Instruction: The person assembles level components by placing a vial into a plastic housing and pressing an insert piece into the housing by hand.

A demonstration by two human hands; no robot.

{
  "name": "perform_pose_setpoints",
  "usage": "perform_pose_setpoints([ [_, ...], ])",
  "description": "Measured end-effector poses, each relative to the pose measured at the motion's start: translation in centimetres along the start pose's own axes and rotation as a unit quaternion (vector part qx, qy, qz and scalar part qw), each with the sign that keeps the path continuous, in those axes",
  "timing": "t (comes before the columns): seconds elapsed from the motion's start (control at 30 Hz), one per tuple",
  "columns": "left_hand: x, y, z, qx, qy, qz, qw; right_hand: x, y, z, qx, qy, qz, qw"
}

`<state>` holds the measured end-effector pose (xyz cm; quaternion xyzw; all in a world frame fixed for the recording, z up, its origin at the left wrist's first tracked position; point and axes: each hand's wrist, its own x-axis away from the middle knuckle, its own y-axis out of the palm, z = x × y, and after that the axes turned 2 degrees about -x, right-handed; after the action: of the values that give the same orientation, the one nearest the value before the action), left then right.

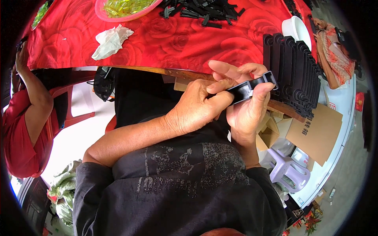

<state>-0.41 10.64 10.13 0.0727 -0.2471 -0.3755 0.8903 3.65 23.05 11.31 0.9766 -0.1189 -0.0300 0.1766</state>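
Above my lap, near the front edge of the table, both my hands hold one narrow black plastic casing (241,93), its hollow side turned up. My left hand (195,108) is closed, thumb and fingers pinching the casing's left end. Beneath it lies my right hand (246,118), with the thumb pressed on the casing's right end and the fingers reaching past its far side. The fingers hide part of the casing, so I cannot tell if something small sits inside. Just right of my hands, a row of similar long black casings (289,72) is stacked on the table.
A red rose-patterned cloth (165,47) covers the table. On it are a pink basin (103,16) of yellow-green clear pieces, small black parts (208,11), crumpled tissue (112,42) and a white bowl (289,29). Cardboard (315,133) and a purple stool (289,171) stand right. People sit at both sides.
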Motion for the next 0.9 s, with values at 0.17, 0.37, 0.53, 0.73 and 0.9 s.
perform_pose_setpoints([
  [0.17,0.0,-0.4,-0.1,0.007,0.003,-0.034,0.999,0.0,-1.2,0.4,-0.043,0.0,-0.003,0.999],
  [0.37,0.2,-1.7,-0.4,-0.029,0.022,-0.092,0.995,-0.4,-3.2,0.3,-0.133,-0.002,0.013,0.991],
  [0.53,0.3,-1.8,-1.2,-0.01,0.026,-0.117,0.993,-0.4,-3.4,-0.1,-0.185,0.01,0.023,0.982],
  [0.73,0.1,-1.5,-2.2,0.003,0.047,-0.136,0.99,-0.3,-3.4,-0.3,-0.113,-0.024,0.034,0.993],
  [0.9,0.0,-1.3,-2.5,0.002,0.052,-0.138,0.989,-0.3,-3.3,-0.5,-0.075,-0.022,0.046,0.996],
])
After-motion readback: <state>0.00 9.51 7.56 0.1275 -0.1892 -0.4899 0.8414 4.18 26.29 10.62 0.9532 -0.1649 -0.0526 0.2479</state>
